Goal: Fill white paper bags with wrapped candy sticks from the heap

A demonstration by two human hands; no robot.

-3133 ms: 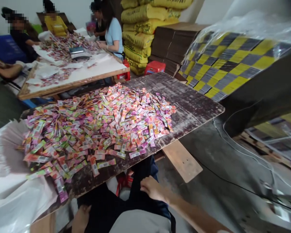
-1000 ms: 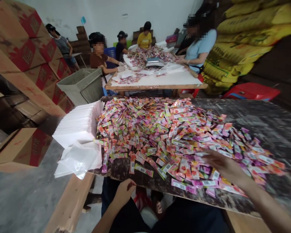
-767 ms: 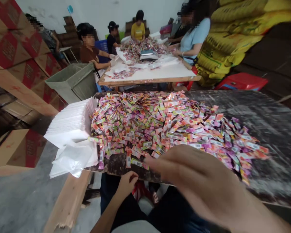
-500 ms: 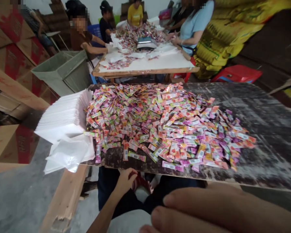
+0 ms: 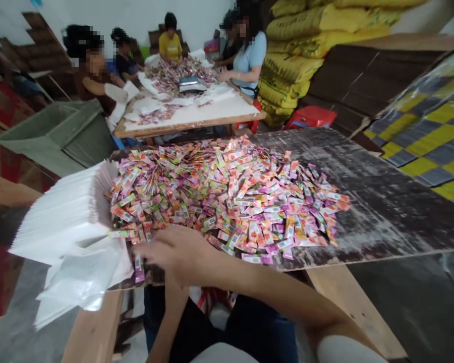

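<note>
A wide heap of small pink, orange and green sachets [image 5: 227,196] covers the left half of a dark worn board table [image 5: 382,201]. A stack of white plastic bags [image 5: 60,217] lies at its left end, with loose bags [image 5: 79,277] hanging over the front corner. My right hand [image 5: 174,252] reaches across from the right to the heap's front left edge, fingers stretched toward the bags, nothing visible in it. My left forearm [image 5: 168,317] rises from my lap to the table's front edge. Its hand is hidden behind my right hand.
Several people sit at a second table [image 5: 196,118] behind, sorting similar sachets around a scale. A green bin [image 5: 56,133] stands at the left. Yellow sacks [image 5: 298,45], a red stool [image 5: 310,116] and wrapped yellow-grey checked sheets [image 5: 427,131] fill the right.
My right hand left the heap's right side, swept close past the camera, and now reaches to the front left near the white bags. The view has turned slightly right.
</note>
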